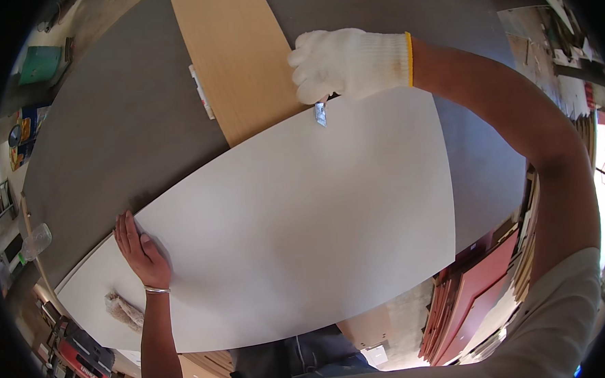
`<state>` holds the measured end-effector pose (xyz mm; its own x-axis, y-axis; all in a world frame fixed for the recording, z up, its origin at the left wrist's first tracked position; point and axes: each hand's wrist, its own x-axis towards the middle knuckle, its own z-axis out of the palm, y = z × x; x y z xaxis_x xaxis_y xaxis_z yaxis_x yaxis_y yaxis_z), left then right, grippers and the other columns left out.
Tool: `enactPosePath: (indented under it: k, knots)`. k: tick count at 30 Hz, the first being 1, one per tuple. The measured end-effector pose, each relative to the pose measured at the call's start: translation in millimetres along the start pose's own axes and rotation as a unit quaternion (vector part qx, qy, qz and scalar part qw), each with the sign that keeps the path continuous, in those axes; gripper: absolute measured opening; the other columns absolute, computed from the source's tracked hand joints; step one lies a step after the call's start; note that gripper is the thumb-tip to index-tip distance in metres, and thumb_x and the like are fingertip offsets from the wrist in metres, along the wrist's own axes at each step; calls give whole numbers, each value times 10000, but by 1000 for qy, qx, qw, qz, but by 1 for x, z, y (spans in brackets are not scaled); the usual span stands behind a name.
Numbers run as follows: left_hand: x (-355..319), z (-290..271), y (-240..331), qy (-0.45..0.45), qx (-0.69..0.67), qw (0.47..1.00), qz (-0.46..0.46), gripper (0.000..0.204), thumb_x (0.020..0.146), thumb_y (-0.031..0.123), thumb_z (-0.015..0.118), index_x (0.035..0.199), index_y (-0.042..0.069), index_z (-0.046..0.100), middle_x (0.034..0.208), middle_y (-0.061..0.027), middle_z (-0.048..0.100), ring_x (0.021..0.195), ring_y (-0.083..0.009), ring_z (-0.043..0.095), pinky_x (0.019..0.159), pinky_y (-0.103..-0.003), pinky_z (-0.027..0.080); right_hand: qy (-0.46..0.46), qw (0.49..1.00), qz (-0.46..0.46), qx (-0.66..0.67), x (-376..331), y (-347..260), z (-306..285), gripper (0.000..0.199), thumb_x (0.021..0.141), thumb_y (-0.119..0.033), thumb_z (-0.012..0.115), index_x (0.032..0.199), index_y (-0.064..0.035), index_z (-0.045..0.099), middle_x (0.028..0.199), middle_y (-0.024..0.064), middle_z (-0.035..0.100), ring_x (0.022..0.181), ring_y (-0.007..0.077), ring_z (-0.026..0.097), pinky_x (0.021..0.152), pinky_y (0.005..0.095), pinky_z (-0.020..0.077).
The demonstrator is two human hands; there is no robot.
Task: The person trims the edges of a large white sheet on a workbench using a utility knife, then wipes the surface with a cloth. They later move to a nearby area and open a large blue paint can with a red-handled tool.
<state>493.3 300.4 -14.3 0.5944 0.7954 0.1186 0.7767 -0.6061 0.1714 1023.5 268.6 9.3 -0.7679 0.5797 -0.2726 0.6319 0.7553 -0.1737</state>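
White sheet (298,230) lies on the grey desk (107,124); the gloved right hand (340,64) is curled tight around a small bladed cutter (321,114) at the sheet's far edge; the bare left hand (141,252), fingers outstretched and grasping nothing, rests flat near the sheet's left end; a pale wooden board (241,62) lies beyond the sheet.

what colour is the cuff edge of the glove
The glove has a yellow cuff edge, best seen in the head view.
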Motion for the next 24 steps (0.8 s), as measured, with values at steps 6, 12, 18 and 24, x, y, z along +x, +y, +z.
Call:
enactPosePath:
  k: [6,12,18,24]
  knots:
    - [3,1,0,-7,-5,1000,3,516,1056,262,344,1457,-35,474,1487,-228,490,1401,-438,417,1204,-565,257,-1,999,49,-3,-53,3,12,109,912,-131,659,820,-190,662,777,-63,611,891,161,560,801,313,470]
    - [2,2,-1,-16,-18,1000,-11,522,1063,279,336,1469,-22,466,1500,-241,468,1410,-445,399,1205,-564,252,104,990,86,27,-101,12,32,112,831,-162,718,765,-150,628,744,-43,566,838,182,543,800,328,469]
    - [-4,3,-8,-17,-6,1000,-20,531,1073,301,324,1481,-11,456,1513,-246,448,1410,-445,392,1198,-562,260,204,975,79,36,-133,16,30,191,728,-68,756,749,-105,570,731,-9,517,800,209,531,783,353,465]
    - [-2,5,-9,-23,6,1000,-14,534,1074,302,318,1486,-12,448,1515,-246,443,1407,-446,393,1187,-559,270,209,960,177,57,-166,10,55,134,796,-27,692,802,-104,583,773,4,546,825,223,544,795,354,471]
